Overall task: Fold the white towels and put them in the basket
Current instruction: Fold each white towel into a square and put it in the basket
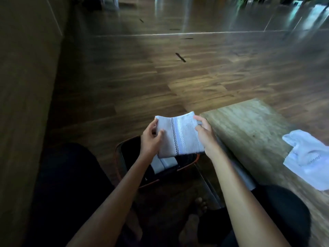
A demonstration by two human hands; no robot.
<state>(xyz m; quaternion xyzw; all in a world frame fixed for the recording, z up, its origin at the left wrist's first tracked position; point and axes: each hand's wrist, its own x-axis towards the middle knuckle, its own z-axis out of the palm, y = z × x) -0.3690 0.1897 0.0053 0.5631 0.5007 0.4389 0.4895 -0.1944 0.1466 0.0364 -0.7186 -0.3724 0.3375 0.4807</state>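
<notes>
A folded white towel (179,135) with a dark patterned stripe hangs above the dark basket (122,157) on the floor. My left hand (151,139) grips its left edge, thumb on top. My right hand (204,136) pinches its right edge. Inside the basket lies another folded white towel (162,164), partly hidden by the held one. An unfolded white towel (308,158) lies crumpled on the wooden table (249,125) at the right.
The basket stands on a dark wood floor (160,77) between my knees and the table's left edge. A wall or panel (26,86) runs along the left. My bare feet (195,216) show below the basket.
</notes>
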